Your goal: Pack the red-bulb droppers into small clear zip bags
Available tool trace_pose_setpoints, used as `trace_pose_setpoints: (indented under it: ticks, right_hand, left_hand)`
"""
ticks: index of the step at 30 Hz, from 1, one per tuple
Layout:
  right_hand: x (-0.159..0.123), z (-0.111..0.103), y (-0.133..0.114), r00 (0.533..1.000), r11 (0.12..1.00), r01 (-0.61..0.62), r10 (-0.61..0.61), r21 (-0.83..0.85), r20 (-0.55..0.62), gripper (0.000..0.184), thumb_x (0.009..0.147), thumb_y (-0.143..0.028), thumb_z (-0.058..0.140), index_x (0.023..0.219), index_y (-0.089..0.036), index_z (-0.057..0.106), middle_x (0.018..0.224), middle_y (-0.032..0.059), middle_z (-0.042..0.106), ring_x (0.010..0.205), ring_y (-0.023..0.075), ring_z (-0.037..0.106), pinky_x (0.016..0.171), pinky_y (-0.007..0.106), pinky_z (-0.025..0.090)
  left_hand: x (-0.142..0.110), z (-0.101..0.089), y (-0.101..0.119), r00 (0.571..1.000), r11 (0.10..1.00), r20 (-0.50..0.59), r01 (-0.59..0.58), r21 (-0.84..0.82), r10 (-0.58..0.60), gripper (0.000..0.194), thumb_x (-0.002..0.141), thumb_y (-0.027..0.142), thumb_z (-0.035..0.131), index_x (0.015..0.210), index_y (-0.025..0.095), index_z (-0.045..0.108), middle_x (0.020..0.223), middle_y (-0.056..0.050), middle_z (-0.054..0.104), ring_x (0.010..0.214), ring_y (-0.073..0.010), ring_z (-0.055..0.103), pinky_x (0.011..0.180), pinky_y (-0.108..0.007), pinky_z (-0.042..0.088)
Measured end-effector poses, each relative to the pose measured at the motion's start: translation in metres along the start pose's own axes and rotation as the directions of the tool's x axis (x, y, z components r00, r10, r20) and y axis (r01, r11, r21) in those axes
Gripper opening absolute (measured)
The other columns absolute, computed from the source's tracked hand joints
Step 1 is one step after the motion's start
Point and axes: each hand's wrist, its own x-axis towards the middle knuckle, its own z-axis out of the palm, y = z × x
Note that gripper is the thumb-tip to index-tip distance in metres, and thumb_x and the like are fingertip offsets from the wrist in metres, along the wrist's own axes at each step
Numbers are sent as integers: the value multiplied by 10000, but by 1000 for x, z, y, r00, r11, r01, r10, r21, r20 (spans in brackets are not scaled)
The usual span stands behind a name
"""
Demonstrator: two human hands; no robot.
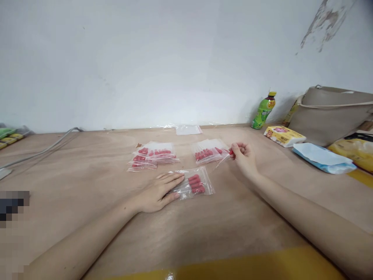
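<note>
My left hand lies flat with its fingers stretched over the left part of a clear zip bag. Inside that bag, several short red pieces lie in a row. Farther back and to the right, my right hand is closed in a pinch on a small red piece beside another zip bag, which also has red pieces in it. A clear plastic edge runs down from those fingertips; which bag it belongs to, I cannot tell. Left of there, several filled zip bags overlap in a pile.
A flat zip bag rests by the wall. Toward the right stand a green bottle, a yellow tissue pack, a blue-and-white pack and a grey bag. A grey cable crosses the table's left side.
</note>
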Motion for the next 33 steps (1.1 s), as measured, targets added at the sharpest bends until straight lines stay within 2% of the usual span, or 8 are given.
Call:
trace_pose_setpoints:
  ticks: [10,15,19,22,26,30,31,33]
  right_hand:
    - [-31,18,10,974,972,-202,187,121,125,441,582,-488,699,797,-201,442,611,-46,566,509,80,527,517,230,449]
    - [-47,16,10,920,929,-332,281,161,274,429,556,-409,746,773,-221,427,671,-36,603,611,115,607,640,293,518]
    - [-53,15,3,829,910,-410,339,69,445,378,569,-383,740,763,-198,474,721,-7,638,633,107,615,653,271,509]
    - [-51,17,0,780,919,-394,348,-24,521,361,569,-392,735,749,-172,512,656,-17,625,555,78,576,553,220,473]
    - [-49,20,-3,778,941,-321,329,-111,536,360,602,-435,700,751,-167,512,585,-48,579,468,51,510,444,181,393]
    - [-49,17,-3,664,938,-273,346,-215,663,349,645,-441,671,777,-162,508,540,-59,543,480,58,512,447,176,389]
    - [-49,17,-3,649,938,-263,346,-227,678,348,646,-437,672,779,-161,507,543,-59,544,483,59,513,452,177,394]
    - [-50,18,-2,659,940,-245,341,-237,671,347,648,-443,667,776,-163,505,535,-60,541,469,58,503,440,176,387]
  left_hand:
    - [-3,0,2,1000,1000,-9,2,-9,-2,495,934,401,335,1394,248,233,1427,-49,295,1299,-233,278,1058,-427,235]
    - [-3,-1,4,1000,1000,-20,20,-6,-20,524,933,399,341,1407,243,183,1440,-54,265,1302,-228,269,1056,-415,245]
    - [-2,-3,6,1000,999,-18,22,-27,-23,543,930,396,352,1414,252,153,1452,-45,234,1306,-225,259,1055,-399,255]
    - [-2,-3,6,1000,999,-14,11,-36,-11,547,932,393,351,1417,261,135,1458,-36,216,1309,-224,250,1057,-395,251]
    - [-2,-3,5,999,998,-34,-3,-65,1,545,934,379,352,1417,280,120,1457,-25,218,1308,-225,252,1051,-394,263]
    - [-2,-3,4,999,996,-49,-19,-90,15,543,931,363,366,1415,277,133,1450,-31,238,1300,-219,269,1042,-385,281]
    - [-2,-3,4,999,996,-48,-18,-89,13,544,930,361,371,1414,277,138,1448,-31,242,1298,-219,273,1041,-384,282]
    - [-2,-2,4,999,996,-43,-12,-85,8,547,927,360,380,1413,279,144,1446,-28,248,1295,-217,278,1040,-380,285]
